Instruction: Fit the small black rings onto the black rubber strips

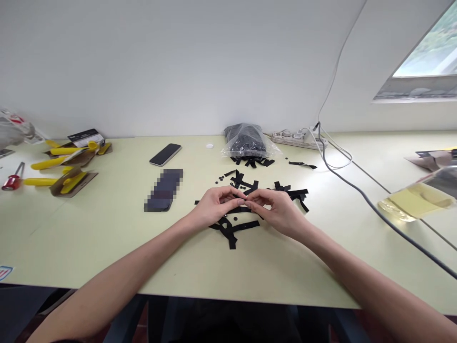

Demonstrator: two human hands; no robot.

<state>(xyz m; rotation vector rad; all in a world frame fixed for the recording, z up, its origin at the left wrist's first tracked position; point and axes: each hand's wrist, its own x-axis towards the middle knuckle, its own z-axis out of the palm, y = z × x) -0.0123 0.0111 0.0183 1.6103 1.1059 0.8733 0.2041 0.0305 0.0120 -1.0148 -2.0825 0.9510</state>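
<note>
My left hand (214, 205) and my right hand (274, 208) meet fingertip to fingertip just above the table. Both are closed in a pinch on a small black strip, mostly covered by the fingers. Beneath and around them lie several black strips (246, 226), flat like webbing or tape, some crossing each other. Small round black discs (235, 219), perhaps snaps or buttons, are scattered among the strips. Behind the hands a clear plastic bag (246, 138) full of black material stands with more strips at its mouth.
A phone (165, 154) and a pixelated dark item (164, 190) lie left. Yellow-handled tools (71, 178) and a red screwdriver (13, 182) are farther left. At right are a power strip (296, 138), a grey cable (371, 205) and a yellowish package (414, 200).
</note>
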